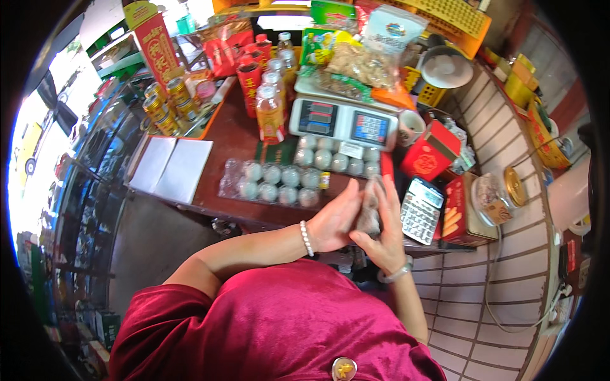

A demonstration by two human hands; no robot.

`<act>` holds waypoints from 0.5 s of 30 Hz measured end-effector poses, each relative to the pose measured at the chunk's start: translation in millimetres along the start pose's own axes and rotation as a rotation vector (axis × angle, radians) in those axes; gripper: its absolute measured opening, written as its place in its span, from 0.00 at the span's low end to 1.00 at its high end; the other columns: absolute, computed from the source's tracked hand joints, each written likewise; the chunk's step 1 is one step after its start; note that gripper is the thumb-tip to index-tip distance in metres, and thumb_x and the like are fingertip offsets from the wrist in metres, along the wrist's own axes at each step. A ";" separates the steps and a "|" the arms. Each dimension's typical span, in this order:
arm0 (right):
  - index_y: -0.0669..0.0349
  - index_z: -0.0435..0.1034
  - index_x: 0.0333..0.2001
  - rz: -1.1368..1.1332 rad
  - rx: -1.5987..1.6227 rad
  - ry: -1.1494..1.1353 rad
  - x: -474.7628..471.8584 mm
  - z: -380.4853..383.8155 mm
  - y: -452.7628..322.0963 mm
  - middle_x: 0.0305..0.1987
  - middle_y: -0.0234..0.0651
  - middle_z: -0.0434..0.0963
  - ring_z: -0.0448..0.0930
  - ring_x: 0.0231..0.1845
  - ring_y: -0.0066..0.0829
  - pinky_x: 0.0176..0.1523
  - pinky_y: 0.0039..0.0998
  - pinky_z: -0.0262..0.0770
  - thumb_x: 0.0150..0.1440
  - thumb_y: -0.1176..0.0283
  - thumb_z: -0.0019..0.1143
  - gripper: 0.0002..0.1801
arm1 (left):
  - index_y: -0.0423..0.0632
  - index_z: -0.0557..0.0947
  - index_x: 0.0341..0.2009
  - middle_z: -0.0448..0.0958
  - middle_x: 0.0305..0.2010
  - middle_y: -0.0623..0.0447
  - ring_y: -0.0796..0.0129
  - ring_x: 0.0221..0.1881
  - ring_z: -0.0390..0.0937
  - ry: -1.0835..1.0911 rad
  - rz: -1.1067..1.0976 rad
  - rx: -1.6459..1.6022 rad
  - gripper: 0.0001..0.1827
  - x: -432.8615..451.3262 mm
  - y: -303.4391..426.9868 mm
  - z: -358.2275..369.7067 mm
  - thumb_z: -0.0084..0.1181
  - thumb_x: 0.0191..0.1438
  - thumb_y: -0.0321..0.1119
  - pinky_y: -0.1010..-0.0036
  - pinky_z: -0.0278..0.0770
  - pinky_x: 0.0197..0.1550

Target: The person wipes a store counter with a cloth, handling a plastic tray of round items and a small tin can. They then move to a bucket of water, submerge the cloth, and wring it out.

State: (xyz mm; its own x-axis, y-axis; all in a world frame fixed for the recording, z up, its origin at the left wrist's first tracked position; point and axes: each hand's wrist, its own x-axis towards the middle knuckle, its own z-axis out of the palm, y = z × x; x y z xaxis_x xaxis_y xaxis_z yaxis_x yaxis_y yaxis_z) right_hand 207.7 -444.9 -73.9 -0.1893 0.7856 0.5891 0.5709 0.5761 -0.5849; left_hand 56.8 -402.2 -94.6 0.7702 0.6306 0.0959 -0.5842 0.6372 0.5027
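Observation:
Between my two palms is a small grey-brown item (370, 213), possibly a bagged item or a cloth; fingers and blur hide its exact kind. My left hand (335, 220) lies flat along its left side, fingers straight. From the right, my right hand (385, 233) holds it between thumb and fingers. Just beyond my left hand lies a clear plastic egg carton (230, 180) with several pale eggs (288, 194). A second pack of eggs (339, 162) bears a white label and sits against the digital scale (344, 122). A calculator (422, 210) lies right of my right hand.
Drink bottles (270, 114) and red cans (249, 88) stand behind the eggs. An open notebook (171, 166) lies left, near gold cans (160, 114). Right are a red box (431, 150), a biscuit box (464, 212), a jar (491, 197) and a desk lamp (445, 66). Bagged goods (362, 62) cover the scale's pan.

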 end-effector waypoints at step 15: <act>0.64 0.72 0.25 0.896 0.954 0.391 -0.8 92.6 14.5 0.23 0.39 0.77 0.78 0.17 0.29 0.19 0.27 0.72 0.62 0.64 0.58 0.16 | 0.38 0.74 0.59 0.78 0.55 0.44 0.64 0.53 0.78 0.301 0.122 0.826 0.21 -168.9 130.2 -75.3 0.55 0.61 0.27 0.72 0.76 0.55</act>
State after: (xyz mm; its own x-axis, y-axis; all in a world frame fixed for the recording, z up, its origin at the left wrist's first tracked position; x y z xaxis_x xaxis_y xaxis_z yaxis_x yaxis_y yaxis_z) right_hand 142.1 -416.3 -134.5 0.2782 0.9458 -0.1677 -0.4210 -0.0369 -0.9063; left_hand -168.6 -392.3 -110.0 0.5463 0.8374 0.0180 -0.1971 0.1077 0.9745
